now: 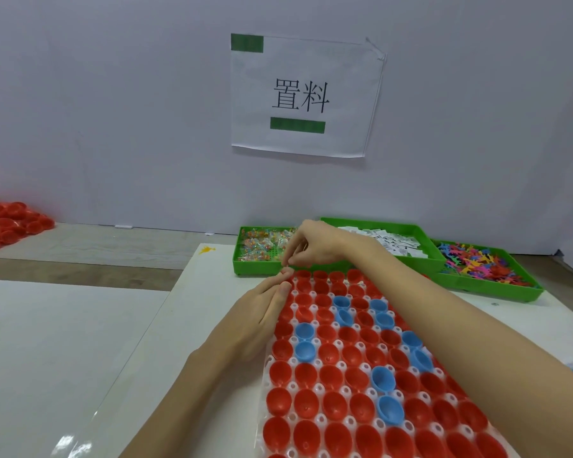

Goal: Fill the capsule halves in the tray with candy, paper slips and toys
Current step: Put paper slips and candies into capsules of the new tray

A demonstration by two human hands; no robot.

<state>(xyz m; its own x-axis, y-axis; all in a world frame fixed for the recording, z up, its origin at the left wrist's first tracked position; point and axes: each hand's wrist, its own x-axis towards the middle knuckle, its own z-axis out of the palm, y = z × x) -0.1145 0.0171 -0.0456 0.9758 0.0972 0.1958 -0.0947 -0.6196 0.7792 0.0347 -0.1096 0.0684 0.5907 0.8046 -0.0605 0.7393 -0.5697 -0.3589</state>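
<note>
A white tray (315,342) holds rows of red capsule halves (336,404) and a few blue capsule halves (382,380), all lying open and empty. My left hand (262,315) rests flat on the tray's far left edge, fingers straight and touching the corner halves. My right hand (311,247) hovers over the tray's far left corner. Its fingers curl down and the tips pinch something small, seemingly a candy, just in front of the candy bin (245,262).
Three green bins stand behind the tray: wrapped candy on the left, paper slips (394,242) in the middle, colourful plastic toys (477,262) on the right. A heap of loose red halves (7,223) lies far left. A wall with a paper sign closes the back.
</note>
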